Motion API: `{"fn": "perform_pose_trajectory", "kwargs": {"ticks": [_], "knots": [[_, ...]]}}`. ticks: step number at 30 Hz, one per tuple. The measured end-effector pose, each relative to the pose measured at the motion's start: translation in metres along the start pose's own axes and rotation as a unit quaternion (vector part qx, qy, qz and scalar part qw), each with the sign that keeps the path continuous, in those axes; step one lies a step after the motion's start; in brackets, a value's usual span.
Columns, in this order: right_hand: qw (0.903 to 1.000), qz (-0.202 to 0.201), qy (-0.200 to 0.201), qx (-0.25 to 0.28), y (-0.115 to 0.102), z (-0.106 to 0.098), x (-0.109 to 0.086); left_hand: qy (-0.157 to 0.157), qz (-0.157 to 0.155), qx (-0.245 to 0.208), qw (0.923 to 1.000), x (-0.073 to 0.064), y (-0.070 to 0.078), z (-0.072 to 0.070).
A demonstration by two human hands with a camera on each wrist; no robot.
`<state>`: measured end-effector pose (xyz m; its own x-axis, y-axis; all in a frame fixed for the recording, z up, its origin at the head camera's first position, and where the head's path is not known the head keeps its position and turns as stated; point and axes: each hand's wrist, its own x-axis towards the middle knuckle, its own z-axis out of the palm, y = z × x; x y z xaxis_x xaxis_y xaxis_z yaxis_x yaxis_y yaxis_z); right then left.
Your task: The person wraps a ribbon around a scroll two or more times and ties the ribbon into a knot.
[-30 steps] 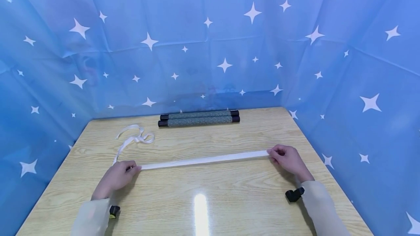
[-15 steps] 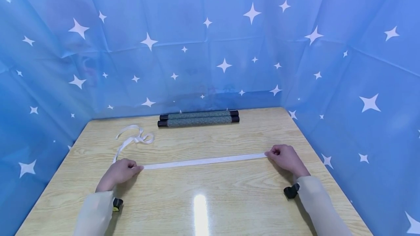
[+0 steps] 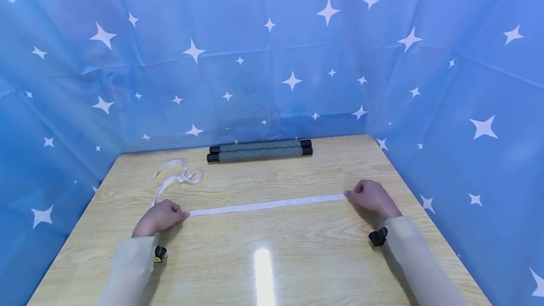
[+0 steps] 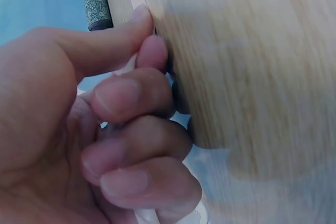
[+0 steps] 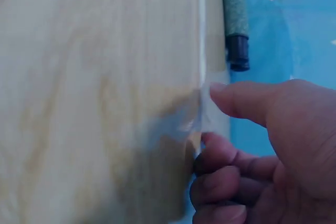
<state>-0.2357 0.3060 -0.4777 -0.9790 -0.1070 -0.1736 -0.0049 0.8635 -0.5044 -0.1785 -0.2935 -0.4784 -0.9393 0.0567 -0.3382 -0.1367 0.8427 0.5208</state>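
Left grip (image 3: 161,216) nearer right grip (image 3: 371,198), pinched on white ribbon (image 3: 263,206) (right looser)

From the head, looks forward and down over the tabletop (image 3: 212,254) to the starry curtain (image 3: 238,22), well back from left hand (image 3: 162,216) and right hand (image 3: 371,197). From each wrist, looks very closely at that side's hand. Shares tabletop, curtain and a patterned roll (image 3: 259,154) between head and wrist views.

Star-printed blue curtains (image 3: 246,13) span the frame's top and both sides, enclosing a wood-grain desk (image 3: 221,259) at lower centre in a booth-like space.
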Motion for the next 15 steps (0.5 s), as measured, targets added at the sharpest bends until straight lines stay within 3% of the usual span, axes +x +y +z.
{"fn": "perform_pose_trajectory", "kwargs": {"ticks": [4,7,11,15], "knots": [[0.9996,-0.011,0.025,-0.003,-0.009,-0.005,0.002,0.010,0.005,0.007,0.9999,0.001,0.002,0.001],[0.9981,-0.046,0.038,0.012,-0.019,-0.007,0.008,0.019,0.009,0.006,0.9998,0.001,0.002,0.002],[0.9942,-0.100,0.031,0.024,-0.034,-0.006,0.020,0.018,0.008,0.003,0.9998,0.001,0.000,0.003],[0.9922,-0.120,0.019,0.027,-0.056,-0.003,0.035,0.014,0.004,0.006,0.9999,0.003,-0.002,0.001]]}}
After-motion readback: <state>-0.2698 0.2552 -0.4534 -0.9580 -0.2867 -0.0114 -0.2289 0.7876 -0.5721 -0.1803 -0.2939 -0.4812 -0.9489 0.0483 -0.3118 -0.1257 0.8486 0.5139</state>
